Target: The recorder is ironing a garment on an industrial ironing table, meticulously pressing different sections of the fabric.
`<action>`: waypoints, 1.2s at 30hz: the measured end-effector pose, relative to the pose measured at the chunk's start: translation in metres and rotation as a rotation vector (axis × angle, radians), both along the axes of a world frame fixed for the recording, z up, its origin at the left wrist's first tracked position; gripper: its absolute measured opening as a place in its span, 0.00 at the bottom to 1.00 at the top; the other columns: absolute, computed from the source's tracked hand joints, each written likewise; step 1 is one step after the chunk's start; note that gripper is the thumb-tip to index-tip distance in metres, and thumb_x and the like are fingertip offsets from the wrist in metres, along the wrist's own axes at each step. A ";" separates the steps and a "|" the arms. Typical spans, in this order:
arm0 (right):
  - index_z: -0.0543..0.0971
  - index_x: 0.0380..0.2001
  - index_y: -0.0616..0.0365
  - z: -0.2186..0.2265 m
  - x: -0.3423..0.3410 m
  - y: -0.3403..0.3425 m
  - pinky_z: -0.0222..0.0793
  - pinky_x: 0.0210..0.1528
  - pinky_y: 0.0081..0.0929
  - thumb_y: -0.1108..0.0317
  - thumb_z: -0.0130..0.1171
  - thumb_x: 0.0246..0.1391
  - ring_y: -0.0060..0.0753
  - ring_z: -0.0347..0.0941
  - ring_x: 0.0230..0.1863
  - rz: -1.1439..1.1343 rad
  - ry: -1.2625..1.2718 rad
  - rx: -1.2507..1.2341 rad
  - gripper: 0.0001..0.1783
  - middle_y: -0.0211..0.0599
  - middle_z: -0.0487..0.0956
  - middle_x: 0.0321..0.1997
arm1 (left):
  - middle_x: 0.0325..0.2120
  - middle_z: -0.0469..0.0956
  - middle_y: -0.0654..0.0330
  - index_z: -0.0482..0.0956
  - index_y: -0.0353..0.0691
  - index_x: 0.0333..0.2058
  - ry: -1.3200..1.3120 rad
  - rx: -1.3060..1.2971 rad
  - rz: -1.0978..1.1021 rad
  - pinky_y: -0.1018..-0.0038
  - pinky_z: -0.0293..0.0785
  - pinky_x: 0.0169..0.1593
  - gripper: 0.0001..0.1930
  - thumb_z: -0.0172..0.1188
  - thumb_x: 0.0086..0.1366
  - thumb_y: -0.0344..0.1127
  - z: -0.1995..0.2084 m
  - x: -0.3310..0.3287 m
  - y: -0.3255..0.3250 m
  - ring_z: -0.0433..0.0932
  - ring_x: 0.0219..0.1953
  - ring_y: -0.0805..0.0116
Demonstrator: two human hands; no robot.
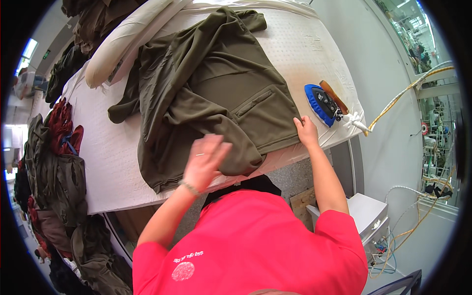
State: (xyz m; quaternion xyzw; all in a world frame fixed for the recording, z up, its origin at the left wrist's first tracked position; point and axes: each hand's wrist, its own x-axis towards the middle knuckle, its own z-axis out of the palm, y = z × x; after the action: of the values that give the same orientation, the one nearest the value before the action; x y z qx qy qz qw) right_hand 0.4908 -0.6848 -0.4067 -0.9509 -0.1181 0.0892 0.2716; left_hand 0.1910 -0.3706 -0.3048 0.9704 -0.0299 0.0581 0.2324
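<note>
An olive-green jacket [211, 78] lies spread on a white padded ironing table [118, 162], its hem toward me and one sleeve folded across its front. A zipped pocket [253, 104] shows on its right part. My right hand [307, 131] pinches the hem at the right corner. Over the folded sleeve, close to the near edge, is my left hand [202, 160], slightly blurred by motion, with its fingers stretched out. Whether it touches the cloth is hard to tell. A steam iron [322, 104] with a blue-rimmed sole and wooden handle rests right of the jacket.
A padded sleeve board [123, 44] stands at the far left of the table. Olive and dark red garments [54, 167] hang along the left side. The iron's hose and cord [393, 101] run off to the right. Below the right side stands a white cabinet [361, 216].
</note>
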 end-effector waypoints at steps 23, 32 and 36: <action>0.85 0.42 0.60 0.043 0.202 0.209 0.74 0.40 0.25 0.56 0.71 0.56 0.22 0.78 0.37 0.204 0.767 0.218 0.19 0.30 0.84 0.35 | 0.46 0.80 0.55 0.77 0.41 0.54 -0.143 0.554 0.766 0.61 0.74 0.58 0.26 0.72 0.58 0.37 -0.036 0.197 0.153 0.78 0.52 0.51; 0.82 0.43 0.64 0.005 0.221 0.209 0.73 0.43 0.24 0.67 0.67 0.58 0.21 0.78 0.39 0.381 0.264 0.453 0.13 0.28 0.84 0.37 | 0.44 0.79 0.56 0.78 0.44 0.52 0.282 0.448 0.921 0.61 0.74 0.51 0.23 0.69 0.56 0.32 -0.027 0.204 0.225 0.79 0.50 0.57; 0.81 0.41 0.66 0.027 0.206 0.209 0.74 0.43 0.23 0.68 0.66 0.59 0.19 0.77 0.37 0.246 0.194 0.304 0.12 0.31 0.84 0.35 | 0.42 0.81 0.57 0.79 0.44 0.45 -0.233 0.714 0.672 0.62 0.76 0.47 0.17 0.67 0.56 0.31 -0.036 0.239 0.190 0.80 0.44 0.56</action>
State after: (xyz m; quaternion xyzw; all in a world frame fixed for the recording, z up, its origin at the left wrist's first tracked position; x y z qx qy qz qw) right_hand 0.6968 -0.4757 -0.3797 -0.8644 -0.2187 0.1938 0.4091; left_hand 0.4298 -0.1804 -0.3407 0.9325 0.2403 0.2238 -0.1505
